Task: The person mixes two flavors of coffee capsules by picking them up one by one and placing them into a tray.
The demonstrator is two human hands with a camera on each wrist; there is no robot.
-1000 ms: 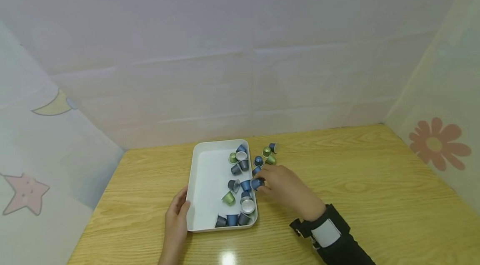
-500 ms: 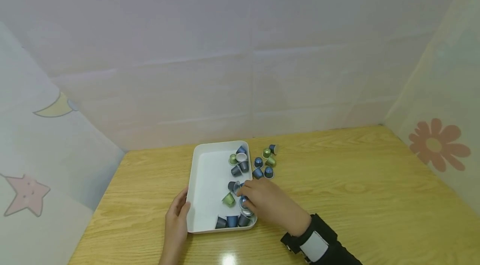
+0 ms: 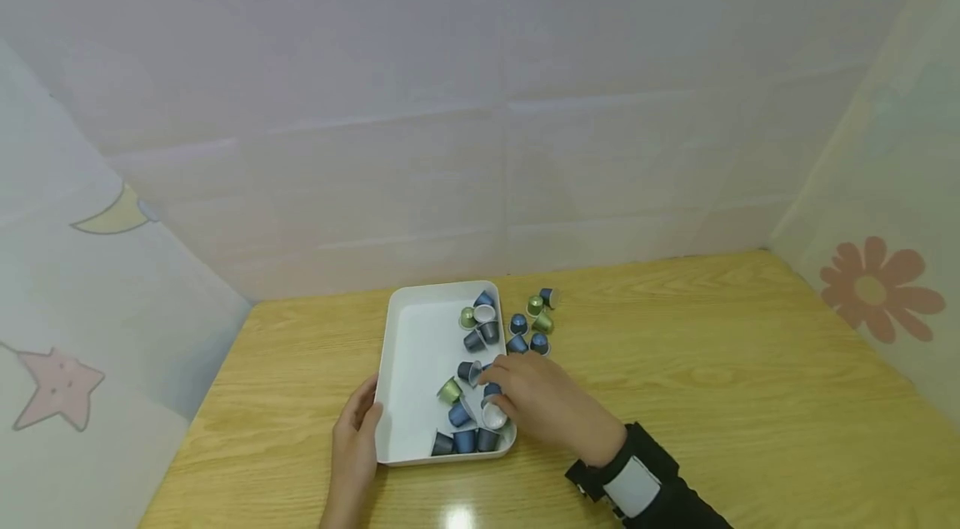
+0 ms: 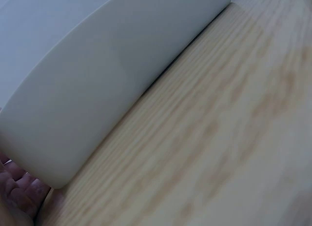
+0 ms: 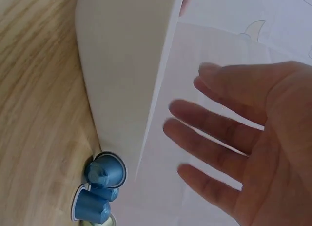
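Observation:
A white tray (image 3: 411, 358) with coffee capsules along its right side lies on the table. At its left wall, my left hand (image 3: 352, 441) holds the tray by the near corner, and curled fingers (image 4: 22, 189) show there in the left wrist view. My right hand (image 3: 551, 404) hovers over the tray's right rim, partly covering some capsules. In the right wrist view nothing sits between its slightly bent, spread fingers (image 5: 214, 148). Just left of its fingertips a blue capsule (image 3: 459, 414) lies in the tray, near a green capsule (image 3: 450, 391) and a silver-lidded one (image 3: 493, 416).
Outside the tray's right wall lie loose capsules, among them a blue one (image 3: 539, 342), a green one (image 3: 543, 321) and a far blue one (image 3: 549, 296). Light walls enclose the wooden table (image 3: 705, 396) at the back and sides.
My right hand carried a blue capsule from the right rim into the tray and let it go. The green capsule there shifted slightly left. My left hand stayed at the tray.

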